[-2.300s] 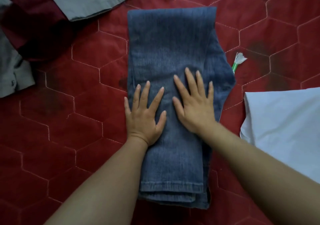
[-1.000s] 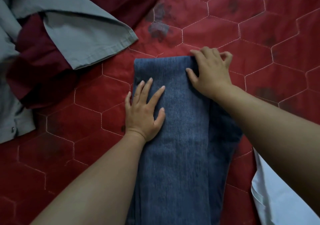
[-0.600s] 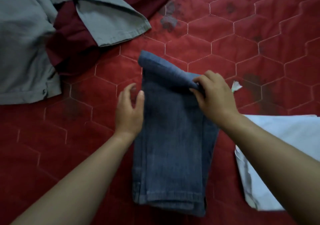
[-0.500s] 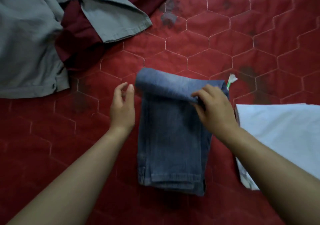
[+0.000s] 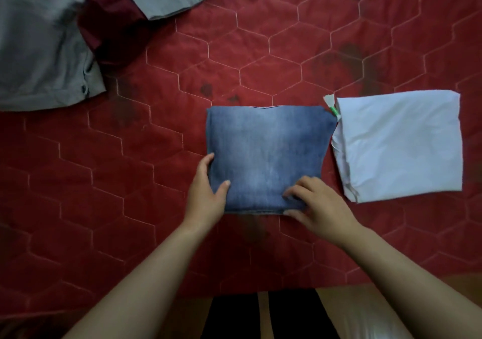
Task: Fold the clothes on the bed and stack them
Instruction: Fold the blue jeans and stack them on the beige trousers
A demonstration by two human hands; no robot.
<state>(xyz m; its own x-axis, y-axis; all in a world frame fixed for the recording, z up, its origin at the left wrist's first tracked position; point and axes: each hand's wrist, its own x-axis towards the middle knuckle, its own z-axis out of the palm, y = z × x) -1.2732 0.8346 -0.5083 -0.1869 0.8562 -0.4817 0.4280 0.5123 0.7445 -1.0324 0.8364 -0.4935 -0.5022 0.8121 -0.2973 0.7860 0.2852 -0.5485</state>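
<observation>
Far left: grey shirt (image 5: 39,51) and maroon garment (image 5: 114,17), both unfolded, heaped on the red quilt (image 5: 287,51). Centre: jeans (image 5: 266,156) folded into a compact square, lying flat. Left hand (image 5: 206,197) grips the jeans' left edge, thumb on top, fingers down the side. Right hand (image 5: 320,205) pinches the near-right corner, fingers curled on top, thumb at the hem. Just right: small green-handled item (image 5: 332,106), can't identify, then folded white cloth (image 5: 399,145), close beside the jeans. My read: jeans fold looks done, stacking is next. That needs a two-handed lift with the layers clamped, then placement onto the white cloth with edges aligned. Two garments left.
</observation>
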